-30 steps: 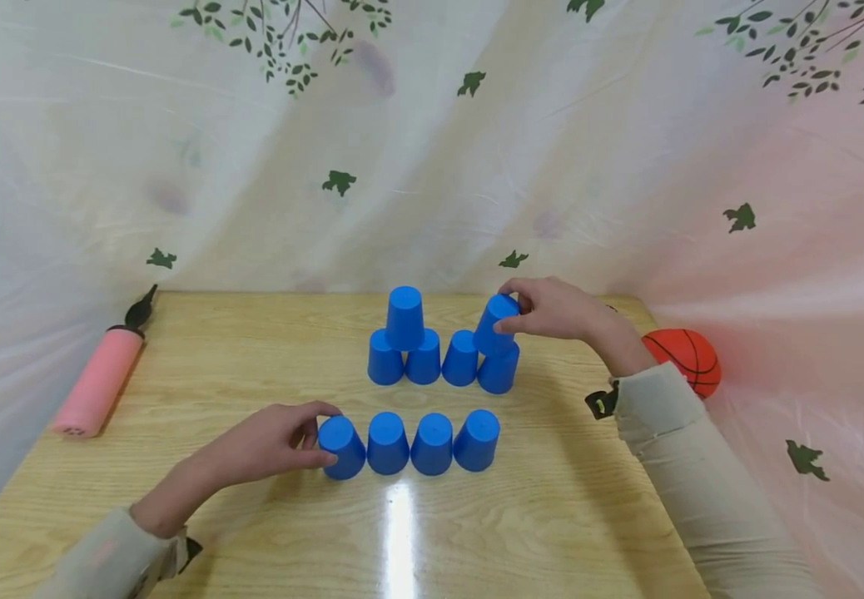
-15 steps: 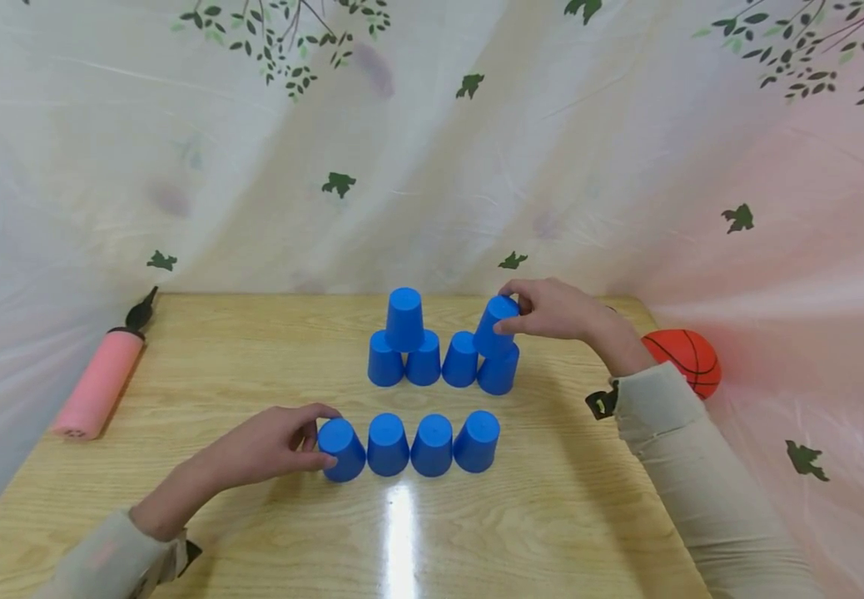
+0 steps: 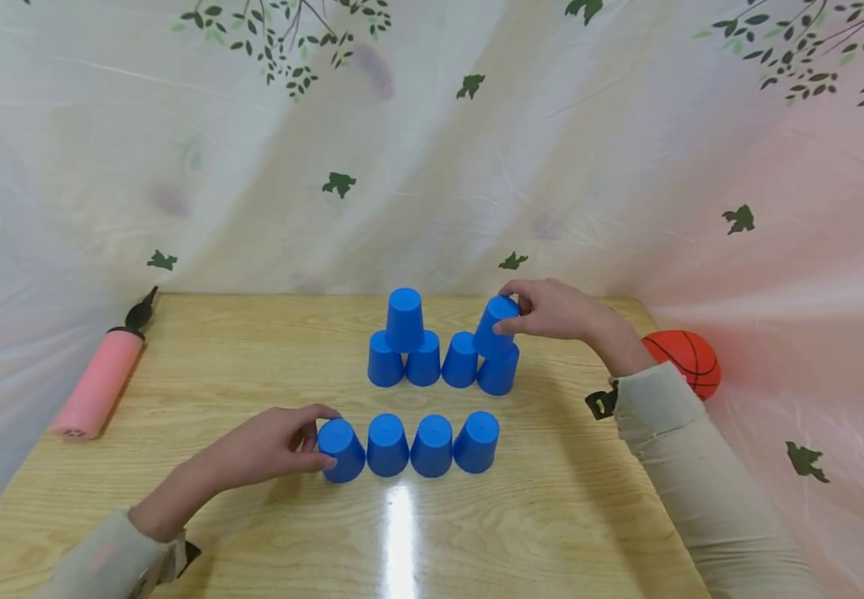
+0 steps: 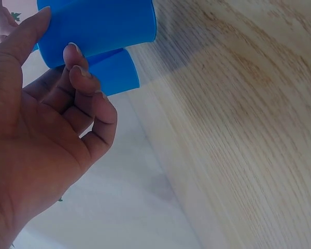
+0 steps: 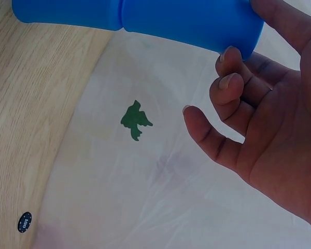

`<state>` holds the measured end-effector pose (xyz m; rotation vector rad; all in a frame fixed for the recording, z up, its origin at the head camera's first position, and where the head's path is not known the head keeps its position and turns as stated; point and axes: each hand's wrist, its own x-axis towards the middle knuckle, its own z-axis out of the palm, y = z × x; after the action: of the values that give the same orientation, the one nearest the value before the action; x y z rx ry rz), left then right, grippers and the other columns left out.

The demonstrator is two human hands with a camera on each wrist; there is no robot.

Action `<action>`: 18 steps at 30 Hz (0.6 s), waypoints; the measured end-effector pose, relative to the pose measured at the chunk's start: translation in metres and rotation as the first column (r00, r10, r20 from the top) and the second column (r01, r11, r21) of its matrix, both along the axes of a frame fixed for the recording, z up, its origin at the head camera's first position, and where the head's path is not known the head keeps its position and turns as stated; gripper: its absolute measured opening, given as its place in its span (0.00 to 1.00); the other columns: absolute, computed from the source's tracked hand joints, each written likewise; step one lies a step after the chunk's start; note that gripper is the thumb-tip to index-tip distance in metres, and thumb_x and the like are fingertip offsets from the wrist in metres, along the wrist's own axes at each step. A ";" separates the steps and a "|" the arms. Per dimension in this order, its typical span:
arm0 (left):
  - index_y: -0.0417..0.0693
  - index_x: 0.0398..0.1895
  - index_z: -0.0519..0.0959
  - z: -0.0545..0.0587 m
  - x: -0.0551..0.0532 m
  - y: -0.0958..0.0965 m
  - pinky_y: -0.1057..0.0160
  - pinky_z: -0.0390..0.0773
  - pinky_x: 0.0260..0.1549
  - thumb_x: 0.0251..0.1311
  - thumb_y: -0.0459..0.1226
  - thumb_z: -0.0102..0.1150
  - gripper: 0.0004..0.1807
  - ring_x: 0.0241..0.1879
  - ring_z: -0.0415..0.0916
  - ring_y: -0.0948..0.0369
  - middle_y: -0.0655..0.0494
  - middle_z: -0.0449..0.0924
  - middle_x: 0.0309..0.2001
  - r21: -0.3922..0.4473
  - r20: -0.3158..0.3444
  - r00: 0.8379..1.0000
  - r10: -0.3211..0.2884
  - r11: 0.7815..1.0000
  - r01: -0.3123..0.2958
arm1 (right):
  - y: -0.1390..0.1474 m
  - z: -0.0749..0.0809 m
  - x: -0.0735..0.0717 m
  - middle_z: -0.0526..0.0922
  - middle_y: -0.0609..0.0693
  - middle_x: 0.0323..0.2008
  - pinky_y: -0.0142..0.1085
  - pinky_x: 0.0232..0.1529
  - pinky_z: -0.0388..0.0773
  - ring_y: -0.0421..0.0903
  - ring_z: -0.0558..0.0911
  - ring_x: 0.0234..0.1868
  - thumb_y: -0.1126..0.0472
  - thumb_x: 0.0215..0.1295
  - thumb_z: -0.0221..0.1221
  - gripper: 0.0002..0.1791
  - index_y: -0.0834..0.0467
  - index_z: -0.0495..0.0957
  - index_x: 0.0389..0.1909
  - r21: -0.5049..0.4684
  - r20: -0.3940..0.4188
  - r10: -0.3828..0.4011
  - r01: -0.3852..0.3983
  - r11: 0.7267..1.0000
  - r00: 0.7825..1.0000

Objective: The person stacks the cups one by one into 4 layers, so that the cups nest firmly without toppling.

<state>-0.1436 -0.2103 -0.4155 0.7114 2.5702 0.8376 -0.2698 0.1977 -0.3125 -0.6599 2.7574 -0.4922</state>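
Note:
My left hand (image 3: 282, 445) pinches the leftmost blue cup (image 3: 344, 453) of the front row between thumb and fingers; the cup stands upside down on the table. Beside it, several more upside-down blue cups (image 3: 432, 447) run to the right. Behind them, my right hand (image 3: 552, 309) grips an upper blue cup (image 3: 495, 326) near its base. In the right wrist view that gripped cup (image 5: 192, 23) meets the rim of a lower one (image 5: 67, 11). To its left, another blue cup (image 3: 405, 320) sits across two cups (image 3: 385, 359) of the back row.
A pink hand pump (image 3: 98, 383) with a black nozzle lies at the table's left side. An orange-red basketball-patterned ball (image 3: 682, 358) is at the right edge. A small black disc marked 100 (image 5: 24, 222) lies near the table edge. A leaf-printed sheet (image 3: 432, 166) hangs behind.

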 end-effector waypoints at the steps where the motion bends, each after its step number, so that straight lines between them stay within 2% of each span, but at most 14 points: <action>1: 0.52 0.61 0.74 0.000 0.000 0.000 0.69 0.72 0.25 0.60 0.58 0.65 0.32 0.26 0.70 0.69 0.67 0.75 0.27 0.000 0.000 1.000 0.000 1.000 0.000 | 0.000 0.000 0.000 0.81 0.51 0.34 0.37 0.32 0.74 0.48 0.78 0.34 0.44 0.65 0.64 0.32 0.55 0.71 0.64 0.001 0.000 -0.001 0.001 1.000 1.000; 18: 0.52 0.62 0.74 -0.001 -0.001 0.000 0.69 0.72 0.25 0.60 0.59 0.64 0.32 0.26 0.70 0.69 0.67 0.75 0.27 -0.002 0.001 1.000 -0.002 1.000 0.002 | 0.001 -0.003 -0.003 0.82 0.52 0.35 0.37 0.34 0.75 0.48 0.78 0.35 0.43 0.64 0.64 0.33 0.56 0.71 0.65 -0.007 0.004 0.002 -0.002 1.000 1.000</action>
<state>-0.1442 -0.2106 -0.4167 0.7124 2.5693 0.8344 -0.2727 0.1986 -0.3150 -0.6627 2.7519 -0.5027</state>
